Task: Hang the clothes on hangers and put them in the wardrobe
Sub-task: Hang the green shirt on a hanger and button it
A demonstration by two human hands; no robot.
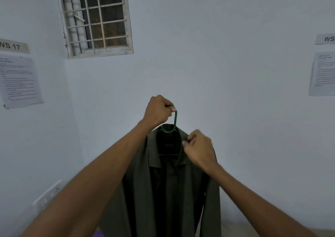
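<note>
Both hands are busy: the left hand grips the green hanger by its hook, held up before the far wall, while the right hand pinches the olive shirt (at its collar).

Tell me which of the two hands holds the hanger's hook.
The left hand, raised higher, grips the green hanger by its hook. The right hand is lower and pinches the collar of the olive shirt instead.

walls: plain white
window: barred, upper left
papers: taped left and right
switchboard: lower left
light: dim
</note>
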